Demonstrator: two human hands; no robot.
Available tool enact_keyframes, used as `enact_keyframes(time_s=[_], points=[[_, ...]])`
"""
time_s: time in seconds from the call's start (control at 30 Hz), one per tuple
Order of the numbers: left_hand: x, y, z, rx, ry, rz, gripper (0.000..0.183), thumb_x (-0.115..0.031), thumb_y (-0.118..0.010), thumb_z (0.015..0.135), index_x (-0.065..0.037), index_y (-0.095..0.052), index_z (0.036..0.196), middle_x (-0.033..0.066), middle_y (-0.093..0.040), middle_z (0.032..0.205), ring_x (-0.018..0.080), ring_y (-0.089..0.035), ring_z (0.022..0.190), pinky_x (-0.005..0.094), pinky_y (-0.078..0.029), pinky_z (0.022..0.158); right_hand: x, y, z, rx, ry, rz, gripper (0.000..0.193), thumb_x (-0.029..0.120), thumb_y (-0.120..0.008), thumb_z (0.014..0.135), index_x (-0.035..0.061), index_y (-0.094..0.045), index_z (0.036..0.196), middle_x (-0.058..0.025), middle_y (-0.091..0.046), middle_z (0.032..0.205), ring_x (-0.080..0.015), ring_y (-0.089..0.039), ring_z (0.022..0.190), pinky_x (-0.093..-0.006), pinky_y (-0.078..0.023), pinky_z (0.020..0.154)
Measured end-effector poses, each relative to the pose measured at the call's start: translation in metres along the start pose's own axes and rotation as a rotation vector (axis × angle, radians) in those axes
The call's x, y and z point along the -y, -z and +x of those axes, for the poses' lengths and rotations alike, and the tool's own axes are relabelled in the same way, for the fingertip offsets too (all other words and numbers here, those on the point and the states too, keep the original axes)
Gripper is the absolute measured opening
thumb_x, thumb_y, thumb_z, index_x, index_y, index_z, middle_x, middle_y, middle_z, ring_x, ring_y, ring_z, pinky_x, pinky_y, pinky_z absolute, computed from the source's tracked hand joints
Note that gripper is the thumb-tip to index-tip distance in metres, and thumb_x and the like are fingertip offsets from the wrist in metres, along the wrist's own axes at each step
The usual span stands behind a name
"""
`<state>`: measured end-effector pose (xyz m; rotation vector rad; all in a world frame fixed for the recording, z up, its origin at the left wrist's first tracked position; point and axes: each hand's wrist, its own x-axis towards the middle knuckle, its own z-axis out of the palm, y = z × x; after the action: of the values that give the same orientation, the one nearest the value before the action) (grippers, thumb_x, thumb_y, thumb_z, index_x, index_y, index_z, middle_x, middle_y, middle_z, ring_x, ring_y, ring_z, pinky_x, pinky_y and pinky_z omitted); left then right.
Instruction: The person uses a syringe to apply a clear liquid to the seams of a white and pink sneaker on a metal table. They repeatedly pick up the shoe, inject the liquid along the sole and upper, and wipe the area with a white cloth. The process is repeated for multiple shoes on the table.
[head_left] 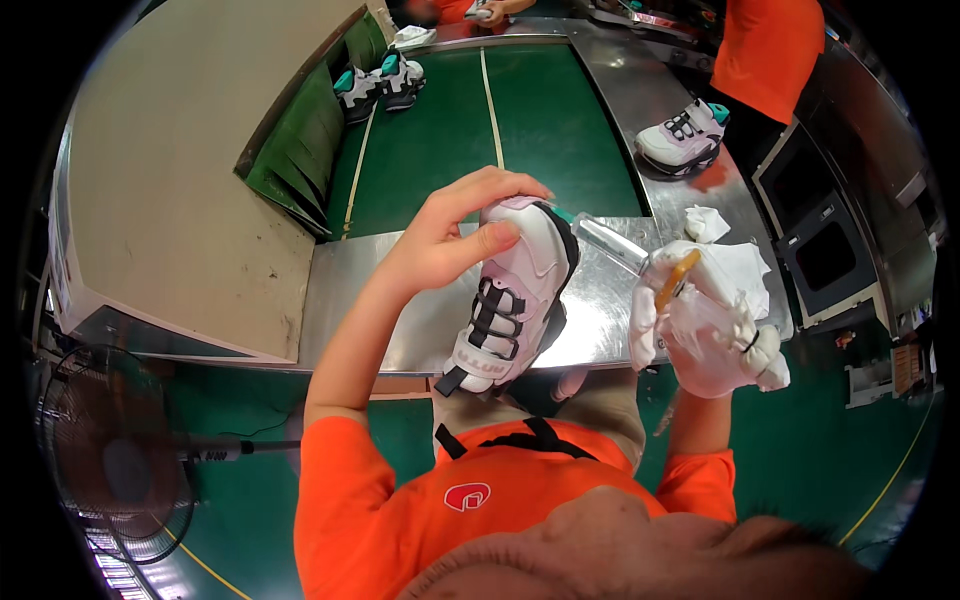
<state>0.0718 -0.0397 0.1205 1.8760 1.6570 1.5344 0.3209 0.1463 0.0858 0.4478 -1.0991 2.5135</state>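
My left hand (462,228) is closed round the toe end of a white and pale pink sneaker (515,285) with a black sole edge and black straps. The shoe is tilted over the near edge of the metal counter, strap end toward me. My right hand (700,330) is wrapped in white cloth and clear plastic, its fingers largely hidden. It grips a tool with a shiny, pale shaft (610,245), which points at the sole edge by the toe. Whether its tip touches the shoe is hard to tell. An orange-brown piece (677,280) shows in the same grip.
A green conveyor belt (540,120) runs beyond the metal counter (350,290). Two sneakers (382,85) stand at its far left; another sneaker (685,138) sits on the right ledge. A white cloth (735,270) lies by my right hand. Co-workers in orange (770,55) stand beyond. A fan (120,460) is at left.
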Motion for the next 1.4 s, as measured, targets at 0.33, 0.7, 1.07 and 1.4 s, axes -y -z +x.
enact_keyframes(time_s=[0.33,0.7,1.07,1.4], points=[[0.006,0.003,0.0,0.022,0.036,-0.019,0.049,-0.037,-0.062,0.093,0.001,-0.063,0.123,0.0114,-0.063,0.116,0.0208,-0.059,0.107,0.0315,-0.045,0.093,-0.005,0.008,0.008,-0.019,-0.033,0.025,0.095,0.029,-0.073,0.063,-0.0111,-0.039,0.142,-0.0216,-0.058,0.12,-0.0258,-0.057,0.094,-0.0316,-0.047,0.076],[0.014,0.007,-0.003,0.003,0.036,-0.051,0.048,-0.036,-0.063,0.094,0.002,-0.062,0.125,0.0105,-0.061,0.118,0.0195,-0.059,0.106,0.0305,-0.045,0.093,-0.007,0.016,0.012,-0.045,-0.057,0.028,0.102,0.028,-0.071,0.056,-0.0116,-0.037,0.143,-0.0231,-0.056,0.126,-0.0266,-0.055,0.104,-0.0317,-0.045,0.084],[0.044,0.017,-0.022,-0.236,0.12,-0.271,0.044,-0.028,-0.066,0.096,0.0,-0.061,0.129,0.0063,-0.062,0.117,0.0144,-0.06,0.103,0.0263,-0.049,0.087,-0.029,0.032,0.029,-0.097,-0.194,0.064,0.109,0.027,-0.07,0.049,-0.0121,-0.036,0.145,-0.0245,-0.053,0.131,-0.0275,-0.054,0.114,-0.0317,-0.043,0.093],[0.088,0.026,-0.047,-0.485,0.226,-0.329,0.051,-0.036,-0.06,0.101,0.002,-0.056,0.133,0.0076,-0.066,0.115,0.0123,-0.061,0.102,0.0239,-0.046,0.09,-0.069,0.018,0.07,-0.145,-0.251,-0.143,0.086,0.044,-0.067,0.074,-0.0098,-0.044,0.137,-0.0289,-0.056,0.103,-0.0288,-0.056,0.071,-0.0352,-0.049,0.061]])
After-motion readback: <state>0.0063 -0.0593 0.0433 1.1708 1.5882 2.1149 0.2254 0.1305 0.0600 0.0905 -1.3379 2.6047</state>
